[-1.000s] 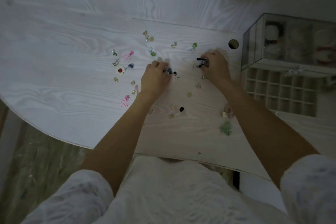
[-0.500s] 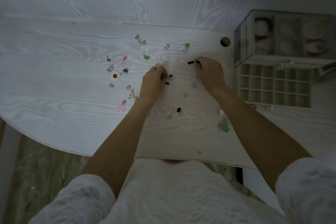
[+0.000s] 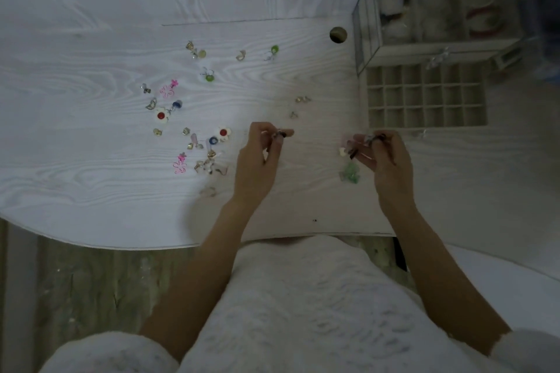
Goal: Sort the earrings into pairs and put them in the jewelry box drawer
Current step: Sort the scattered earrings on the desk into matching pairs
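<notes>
My left hand point(image 3: 259, 157) pinches a small dark earring point(image 3: 280, 134) between thumb and fingers, lifted off the white table point(image 3: 91, 160). My right hand point(image 3: 383, 160) grips a matching dark earring point(image 3: 377, 139) to the right, just below the open drawer point(image 3: 424, 95) of the jewelry box point(image 3: 424, 9). The drawer's grid of small compartments looks bare. Several loose earrings lie scattered to the left: pink flowers point(image 3: 168, 89), a white flower with a red centre point(image 3: 161, 116), green beads point(image 3: 209, 77), gold pieces.
A green cluster earring point(image 3: 350, 172) and a pale one point(image 3: 344, 151) lie by my right hand. A round cable hole point(image 3: 338, 34) sits left of the box. The table's curved front edge runs just before my lap.
Both hands lifted off the table with the dark earrings and drew toward me; the right hand swung right, below the drawer. The camera view shifted.
</notes>
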`<state>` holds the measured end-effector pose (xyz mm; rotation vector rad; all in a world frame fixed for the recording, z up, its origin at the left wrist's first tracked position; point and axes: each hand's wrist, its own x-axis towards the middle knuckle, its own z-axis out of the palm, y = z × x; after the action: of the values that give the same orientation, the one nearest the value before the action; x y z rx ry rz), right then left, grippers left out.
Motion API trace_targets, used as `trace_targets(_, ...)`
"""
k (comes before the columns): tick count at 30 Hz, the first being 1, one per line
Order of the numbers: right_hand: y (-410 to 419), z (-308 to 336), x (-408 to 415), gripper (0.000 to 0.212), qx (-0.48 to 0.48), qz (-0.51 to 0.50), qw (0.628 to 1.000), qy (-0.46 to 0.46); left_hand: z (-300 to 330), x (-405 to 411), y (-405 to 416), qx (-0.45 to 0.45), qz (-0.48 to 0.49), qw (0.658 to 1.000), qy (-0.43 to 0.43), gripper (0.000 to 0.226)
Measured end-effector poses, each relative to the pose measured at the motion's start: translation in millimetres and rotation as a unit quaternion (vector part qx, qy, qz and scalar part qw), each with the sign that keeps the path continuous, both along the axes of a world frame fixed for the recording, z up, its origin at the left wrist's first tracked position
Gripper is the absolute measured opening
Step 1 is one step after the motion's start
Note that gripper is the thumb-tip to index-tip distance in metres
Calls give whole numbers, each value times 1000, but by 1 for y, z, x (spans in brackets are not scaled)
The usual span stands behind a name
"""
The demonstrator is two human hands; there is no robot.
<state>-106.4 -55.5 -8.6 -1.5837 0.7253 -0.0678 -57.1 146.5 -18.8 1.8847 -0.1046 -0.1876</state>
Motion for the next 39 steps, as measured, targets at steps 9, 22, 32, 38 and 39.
trace_targets(9,-73,-14,-74,14,-102,-100,989,38,-4,-55,-88,34,-147,986,72,3)
trace_targets(22,-126,-39,-91,30,-369,90,918,119,-25,-74,-182,197,-149,968,-43,14)
trace_targets(32,-119,-41,-80,47,-368,126,909,149,-25,-82,-177,299,-189,934,-50,50)
trace_targets(38,-85,-40,-64,46,-313,122,934,122,-32,-75,-181,314,-189,930,-32,40)
trace_targets(39,-80,-41,-62,44,-312,135,933,116,-31,-75,-182,307,-187,933,-28,35)
